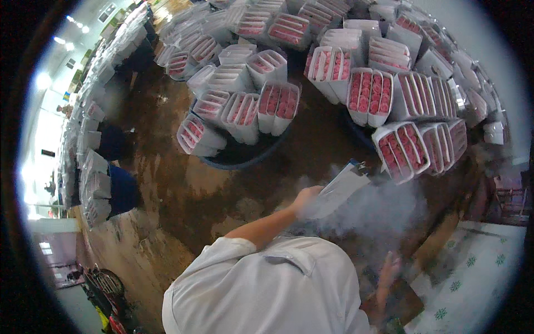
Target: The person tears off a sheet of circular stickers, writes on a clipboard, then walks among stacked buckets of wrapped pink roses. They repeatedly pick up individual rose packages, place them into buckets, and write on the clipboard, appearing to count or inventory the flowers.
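The wet brown floor (167, 183) carries everything here. Along its far edge and toward its far right corner stand packed rows of white-wrapped bundles (370, 97), pink heads showing at their open ends. Nearer its middle, a blue tub (245, 165) holds more of them, tilted outward over the rim. At the floor's near right corner is a white box (489, 278) with green snowflake marks. The person's white shirt (267, 289) fills the middle of the near edge. Pale mist (389, 209) drifts between the shirt and the right-hand bundles, veiling part of what lies behind it.

The clipboard (340, 192), with white paper on it, is in the air ahead of the shirt, at the mist's left side. Its long axis slants from the near left up toward the far right, with the metal clip (361, 166) at the far end. The left hand (307, 199) is the nearer one, closed on the clipboard's near left part, the forearm reaching forward and rightward across the front of the shirt.

From the right hand (389, 268) the clipboard lies forward and to the left, well apart. That hand is low beside the shirt, fingers pointing forward; mist blurs it, so I cannot tell whether its fingers are apart or together.
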`<state>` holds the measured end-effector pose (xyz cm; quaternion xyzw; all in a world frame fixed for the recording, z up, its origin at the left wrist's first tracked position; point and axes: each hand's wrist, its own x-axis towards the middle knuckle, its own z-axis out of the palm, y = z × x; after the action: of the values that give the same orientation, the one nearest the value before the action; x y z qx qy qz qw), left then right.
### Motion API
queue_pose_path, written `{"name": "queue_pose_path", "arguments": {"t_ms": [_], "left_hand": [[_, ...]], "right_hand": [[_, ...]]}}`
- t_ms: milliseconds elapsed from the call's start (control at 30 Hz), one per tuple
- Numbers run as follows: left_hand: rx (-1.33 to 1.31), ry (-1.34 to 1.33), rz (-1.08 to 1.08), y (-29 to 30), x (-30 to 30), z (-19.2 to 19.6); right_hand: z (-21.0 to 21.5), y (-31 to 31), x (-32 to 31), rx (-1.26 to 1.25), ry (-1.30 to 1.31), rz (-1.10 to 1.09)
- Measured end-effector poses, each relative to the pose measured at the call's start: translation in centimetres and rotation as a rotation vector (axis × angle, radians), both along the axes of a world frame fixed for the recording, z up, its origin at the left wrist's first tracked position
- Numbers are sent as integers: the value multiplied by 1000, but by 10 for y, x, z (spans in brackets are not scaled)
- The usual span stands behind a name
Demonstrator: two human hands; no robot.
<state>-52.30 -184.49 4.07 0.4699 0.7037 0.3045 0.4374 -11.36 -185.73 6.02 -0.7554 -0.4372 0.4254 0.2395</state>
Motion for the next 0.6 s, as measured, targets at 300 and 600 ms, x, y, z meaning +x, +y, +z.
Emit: {"name": "queue_pose_path", "arguments": {"t_ms": [300, 600], "left_hand": [[-94, -235, 68, 11, -35, 47], [171, -406, -71, 156, 69, 110]], "right_hand": [[76, 94, -60, 362, 427, 57], [224, 147, -4, 898, 681, 146]]}}
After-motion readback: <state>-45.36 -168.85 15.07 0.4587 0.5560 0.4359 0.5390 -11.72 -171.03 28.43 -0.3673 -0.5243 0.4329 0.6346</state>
